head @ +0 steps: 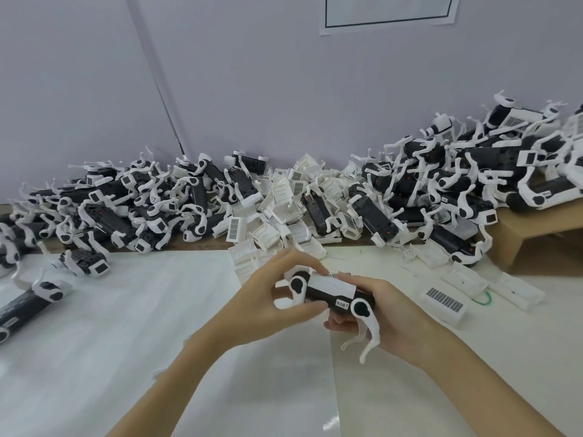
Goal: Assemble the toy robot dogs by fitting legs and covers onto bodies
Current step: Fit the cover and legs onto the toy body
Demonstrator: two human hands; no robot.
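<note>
A white sheet (132,342) covered the table, which ran back to a pale lilac wall (252,89) with a paper notice (389,14) cut off at the top edge. Along the wall lay a long heap of toy dogs (441,190) and loose white covers (284,200) — too tangled to count. A cardboard box (536,234) stood at the right. Above the sheet, the left hand (271,304) and right hand (397,313) both gripped one toy dog body (328,293), fingers curled round it; the right palm was hidden behind a white leg (370,332).
</note>
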